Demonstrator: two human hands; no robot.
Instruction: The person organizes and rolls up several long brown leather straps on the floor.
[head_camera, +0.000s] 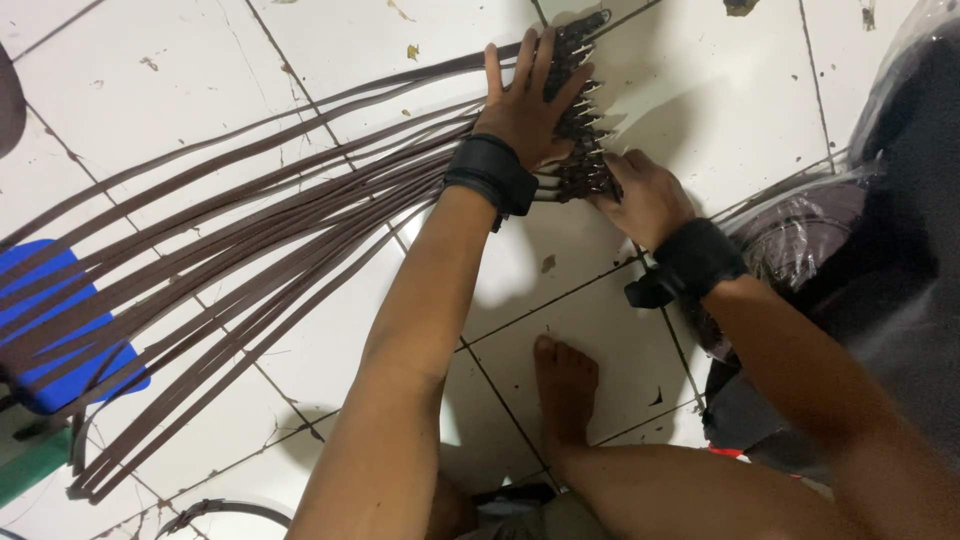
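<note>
White tiles (700, 110), belt buckles (580, 120) under fingers (530, 60).

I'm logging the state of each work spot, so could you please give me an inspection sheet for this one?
Surface: white tiled floor, cracked and chipped in places, with small bits of debris.
Job's things: many dark brown belts fanned out to the left, their buckle ends gathered in a row.
Clutter: a blue item under the strap tips; a clear plastic bag of dark goods at right.
Grippers: left hand pressed flat on the buckle ends; right hand at the near end of the row; both wear black wrist straps.
Cables: a dark loop at the bottom edge; kind unclear.
Surroundings: the person's bare foot on the floor.
</note>
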